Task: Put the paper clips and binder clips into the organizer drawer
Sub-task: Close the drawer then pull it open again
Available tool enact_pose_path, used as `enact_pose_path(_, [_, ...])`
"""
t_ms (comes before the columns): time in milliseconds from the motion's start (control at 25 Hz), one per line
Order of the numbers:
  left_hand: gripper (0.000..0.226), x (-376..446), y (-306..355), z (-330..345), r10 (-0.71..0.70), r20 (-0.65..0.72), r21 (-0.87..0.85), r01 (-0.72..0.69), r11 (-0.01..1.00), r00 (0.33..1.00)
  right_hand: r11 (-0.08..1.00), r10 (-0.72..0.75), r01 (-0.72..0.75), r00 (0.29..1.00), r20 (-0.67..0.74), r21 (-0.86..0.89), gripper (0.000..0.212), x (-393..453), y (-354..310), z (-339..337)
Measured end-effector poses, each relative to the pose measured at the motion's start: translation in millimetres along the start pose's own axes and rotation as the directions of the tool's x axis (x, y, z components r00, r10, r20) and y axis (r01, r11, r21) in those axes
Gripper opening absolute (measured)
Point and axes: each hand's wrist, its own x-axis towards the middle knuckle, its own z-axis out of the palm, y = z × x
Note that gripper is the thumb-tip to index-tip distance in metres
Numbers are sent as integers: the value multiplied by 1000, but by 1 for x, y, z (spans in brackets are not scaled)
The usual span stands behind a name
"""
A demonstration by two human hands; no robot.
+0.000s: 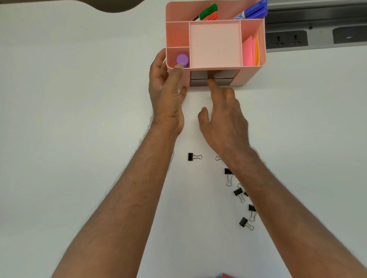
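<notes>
The task looks barely begun. The left hand (166,91) braces the near-left corner of the pink organizer (251,76), fingers (178,71) spread wide against its wall and holding nothing, the thumb resting on the rim beside a purple-capped bottle (182,59). The right hand (224,119) reaches forward with its forefinger extended to the grey drawer fronts (228,74); the tip meets the upper drawer at its middle, the other fingers curl loosely, and nothing is held. Both drawers appear shut, so opening one seems to be the step in hand.

Every clip in view lies behind the fingers, toward the person. One black binder clip (194,157) sits alone between the forearms; the other binder clips (239,192) trail along the right forearm, some partly hidden beneath it. A wire loop (217,158) just beside the right wrist may be a paper clip; that cannot be told for sure. None has reached a drawer.

The table (73,111) is plain white and matte, with a curved far edge. Beyond the organizer, to the right of the fingers, runs a grey channel with power sockets (286,40). Markers (210,11) and sticky notes (250,51) fill the organizer's upper compartments.
</notes>
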Motion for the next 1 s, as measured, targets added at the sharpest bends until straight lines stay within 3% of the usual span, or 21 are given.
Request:
enact_pose_path(120, [49, 1, 0, 0, 3, -11, -4, -3, 1000, 1000, 999, -9, 8, 1000, -16, -41, 72, 0, 4, 3])
enact_pose_path(400, [49, 0, -2, -1, 17, 0, -22, -17, 1000, 1000, 1000, 9, -9, 998, -62, -4, 51, -10, 3, -2])
enact_pose_path(800, [47, -1, 0, -1, 30, 2, 12, -30, 999, 1000, 999, -19, 17, 998, -65, -32, 52, -26, 7, 1])
enact_pose_path(1000, [65, 1, -7, -11, 11, 3, 69, -11, 998, 1000, 953, 43, -18, 996, -75, 302, 52, -38, 23, -14])
